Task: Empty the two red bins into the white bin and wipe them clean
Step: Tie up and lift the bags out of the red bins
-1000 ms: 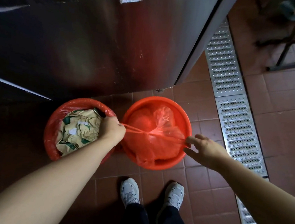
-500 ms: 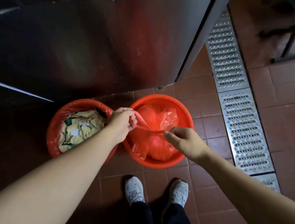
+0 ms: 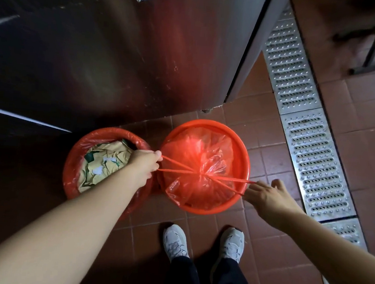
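Hands, left [image 3: 144, 166] and right [image 3: 267, 197], each grasp twisted liner ends [image 3: 230, 180] and tighten the knot over the bin [image 3: 245, 160] between them; next, I think, lifting the bag [image 3: 200, 156].

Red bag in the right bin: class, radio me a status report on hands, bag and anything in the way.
Left hand and right hand pulling the red bag ties apart, knot tightening. Bag sits in right bin; left bin full of paper. Nothing in the way.
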The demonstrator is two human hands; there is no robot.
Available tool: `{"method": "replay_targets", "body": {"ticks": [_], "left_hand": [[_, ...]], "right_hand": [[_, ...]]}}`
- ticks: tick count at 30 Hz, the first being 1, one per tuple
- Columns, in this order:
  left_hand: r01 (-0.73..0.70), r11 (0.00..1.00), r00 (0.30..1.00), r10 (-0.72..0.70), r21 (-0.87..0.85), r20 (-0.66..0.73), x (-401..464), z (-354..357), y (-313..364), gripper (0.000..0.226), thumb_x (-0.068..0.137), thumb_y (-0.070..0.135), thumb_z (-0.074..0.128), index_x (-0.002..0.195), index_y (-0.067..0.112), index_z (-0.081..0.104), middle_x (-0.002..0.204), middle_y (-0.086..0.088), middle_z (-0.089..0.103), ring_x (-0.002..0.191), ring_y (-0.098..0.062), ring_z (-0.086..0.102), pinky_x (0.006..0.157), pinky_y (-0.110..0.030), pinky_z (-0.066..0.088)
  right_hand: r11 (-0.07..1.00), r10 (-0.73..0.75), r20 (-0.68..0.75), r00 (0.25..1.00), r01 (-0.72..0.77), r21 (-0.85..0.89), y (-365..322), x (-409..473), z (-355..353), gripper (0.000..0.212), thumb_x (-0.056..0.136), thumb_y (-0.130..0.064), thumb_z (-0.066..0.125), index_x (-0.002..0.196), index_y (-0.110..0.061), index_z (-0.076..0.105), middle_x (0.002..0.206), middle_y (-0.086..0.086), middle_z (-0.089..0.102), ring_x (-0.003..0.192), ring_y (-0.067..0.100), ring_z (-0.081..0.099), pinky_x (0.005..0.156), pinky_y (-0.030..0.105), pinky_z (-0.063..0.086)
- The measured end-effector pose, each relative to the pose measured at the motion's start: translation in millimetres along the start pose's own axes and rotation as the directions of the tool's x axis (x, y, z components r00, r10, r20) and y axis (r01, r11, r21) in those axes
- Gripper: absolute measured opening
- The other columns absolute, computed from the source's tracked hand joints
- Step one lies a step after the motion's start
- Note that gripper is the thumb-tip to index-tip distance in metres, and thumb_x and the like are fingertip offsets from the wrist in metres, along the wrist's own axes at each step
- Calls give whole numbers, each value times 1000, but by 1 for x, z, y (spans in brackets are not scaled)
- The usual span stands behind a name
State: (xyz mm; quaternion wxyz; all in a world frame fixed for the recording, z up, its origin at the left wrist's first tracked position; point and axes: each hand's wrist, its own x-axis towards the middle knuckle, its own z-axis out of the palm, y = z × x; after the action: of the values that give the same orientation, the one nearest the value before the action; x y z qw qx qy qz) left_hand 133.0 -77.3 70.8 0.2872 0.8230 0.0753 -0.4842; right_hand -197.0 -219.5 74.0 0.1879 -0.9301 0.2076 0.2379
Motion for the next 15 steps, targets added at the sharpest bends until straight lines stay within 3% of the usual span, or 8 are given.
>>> {"method": "replay_targets", "body": {"ticks": [2,4,7,8,11,13,15], "left_hand": [[72,996,996,-69,-48,52,-1,5,-4,24,99,29,54,87,11,64,51,3,47,48,-10,33,47,-24,21],[48,993,993,-36,-106,113,-5,13,-5,23,101,27,52,84,14,60,53,6,46,51,-9,40,53,-24,29],[90,959,966,-18,-270,259,-17,17,1,25,101,24,50,79,15,56,54,7,45,58,-12,50,77,-30,47],[105,943,948,1,-316,318,-22,18,4,24,100,23,50,79,14,56,56,4,44,60,-14,51,85,-34,48],[95,913,873,115,-397,473,-43,22,9,19,93,13,47,79,11,58,65,-3,50,64,-18,55,94,-39,49],[72,907,814,187,-415,550,-56,25,11,22,87,4,43,79,9,63,73,-7,56,66,-19,56,93,-38,48],[18,932,766,220,-362,604,-63,27,10,29,88,-4,40,85,6,67,76,-10,59,67,-17,58,90,-36,50]], "right_hand": [[999,33,6,999,-33,41,0,0,1,21,101,-35,40,101,-34,61,112,-19,63,110,10,56,87,42,32],[992,92,44,995,-95,83,-1,3,-2,22,104,-38,39,97,-31,59,102,-19,58,106,11,55,89,39,31],[919,229,80,970,-242,311,-8,11,-20,28,102,-34,46,88,-19,64,76,-7,58,78,19,56,76,35,37],[820,283,116,952,-303,485,-13,15,-30,28,100,-30,51,80,-16,65,69,-1,60,69,20,55,69,35,39],[297,353,185,917,-297,907,-35,27,-63,29,91,-9,51,66,-7,66,59,10,60,58,20,52,64,37,42],[35,324,192,926,-215,976,-47,37,-76,26,88,5,44,77,7,67,64,15,62,59,26,52,61,35,45],[-128,266,228,937,-200,971,-59,45,-83,28,86,14,37,92,17,64,75,19,65,60,28,54,58,31,51]]}}
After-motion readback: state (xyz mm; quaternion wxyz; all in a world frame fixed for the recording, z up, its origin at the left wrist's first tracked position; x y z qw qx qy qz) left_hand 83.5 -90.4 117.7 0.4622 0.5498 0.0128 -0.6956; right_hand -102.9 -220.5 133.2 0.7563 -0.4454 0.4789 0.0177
